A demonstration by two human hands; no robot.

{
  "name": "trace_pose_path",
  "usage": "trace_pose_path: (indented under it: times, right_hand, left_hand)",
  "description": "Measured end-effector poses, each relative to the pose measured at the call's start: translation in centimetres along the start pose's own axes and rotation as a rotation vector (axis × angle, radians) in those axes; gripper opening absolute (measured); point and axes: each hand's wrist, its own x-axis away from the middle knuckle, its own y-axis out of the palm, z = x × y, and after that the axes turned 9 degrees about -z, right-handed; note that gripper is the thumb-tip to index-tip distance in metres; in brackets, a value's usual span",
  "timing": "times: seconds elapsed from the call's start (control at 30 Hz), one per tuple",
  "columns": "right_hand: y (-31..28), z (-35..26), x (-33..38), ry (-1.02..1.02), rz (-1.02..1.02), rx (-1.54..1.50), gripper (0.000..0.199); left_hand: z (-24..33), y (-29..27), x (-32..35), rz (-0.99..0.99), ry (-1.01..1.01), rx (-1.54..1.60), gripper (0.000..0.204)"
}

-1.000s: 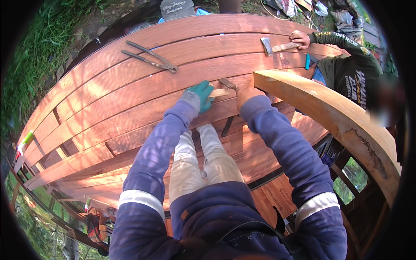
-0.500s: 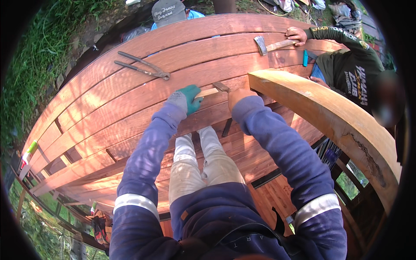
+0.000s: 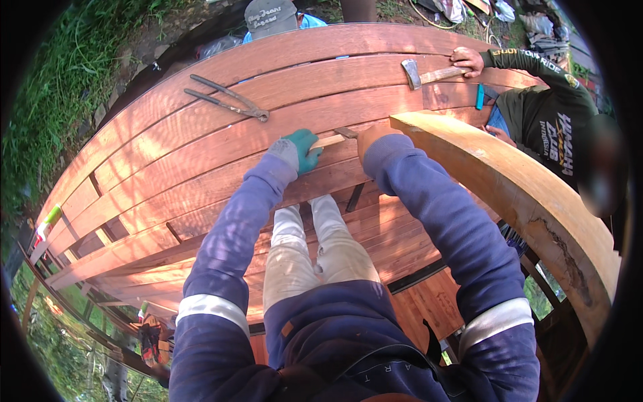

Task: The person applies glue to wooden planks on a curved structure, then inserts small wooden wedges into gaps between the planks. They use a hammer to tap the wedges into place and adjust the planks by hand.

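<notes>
My left hand (image 3: 306, 151), in a green and grey glove, is closed around a short pale wooden stick (image 3: 328, 142). A flat brown metal piece (image 3: 346, 132) lies at the stick's right end. Against the metal piece is my bare right hand (image 3: 376, 137), with its fingers curled closed; my sleeve and the back of the hand hide what it grips. Both hands are low over the reddish wooden planks (image 3: 281, 100). On the planks beyond my left hand rest long-handled pincers (image 3: 231, 102), their jaws pointing right.
A thick curved timber (image 3: 495, 167) rises right of my right hand. Farther right, a co-worker's hand (image 3: 467, 60) holds a hatchet (image 3: 429, 75) on the planks, near a teal object (image 3: 479, 96). Another person's grey cap (image 3: 270, 19) shows beyond the far edge. Gaps open between planks at left.
The view has shifted slightly, so the planks and tools sit lower and farther right. The metal piece has tilted flatter against the stick. Both hands keep their closed grip.
</notes>
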Motion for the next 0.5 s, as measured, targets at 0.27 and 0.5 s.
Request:
trace_pose_path:
  times: [0.27, 0.5]
  right_hand:
    - [0.0, 0.4, 0.3, -0.017, 0.021, -0.013, 0.028]
    - [-0.4, 0.7, -0.1, -0.023, -0.022, -0.020, 0.028]
  left_hand:
    - [-0.4, 0.1, 0.5, 0.000, -0.032, 0.003, 0.036]
    - [0.4, 0.4, -0.6, -0.096, -0.123, -0.186, 0.039]
